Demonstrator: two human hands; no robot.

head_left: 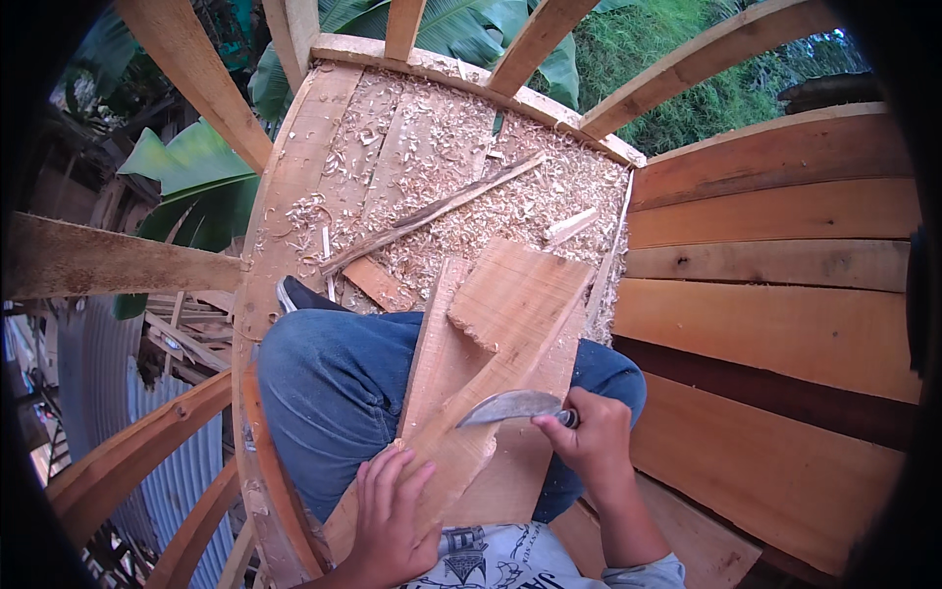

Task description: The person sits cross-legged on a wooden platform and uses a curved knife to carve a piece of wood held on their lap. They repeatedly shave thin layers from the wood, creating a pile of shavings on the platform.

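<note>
My right hand [595, 437] is closed round the dark handle of a curved knife [512, 404]. Its broad grey blade points left and lies over the narrow middle of a carved wooden piece [520, 304]. The piece slants across my lap, wide and flat at the far end, with a notch cut into its left side. My left hand [392, 510] lies on the near part of the piece, fingers stretched out and a little apart. Beneath it, a wide board [510, 491] rests across my legs, alongside a narrower plank [432, 344].
Curled wood shavings [422, 167] cover much of the plank floor [319, 118]. A long rough stick [432, 214] and a small board offcut [381, 285] lie beyond my knees. Slatted railing posts [128, 257] rise along the left and far edges. A plank wall [765, 324] stands at right.
</note>
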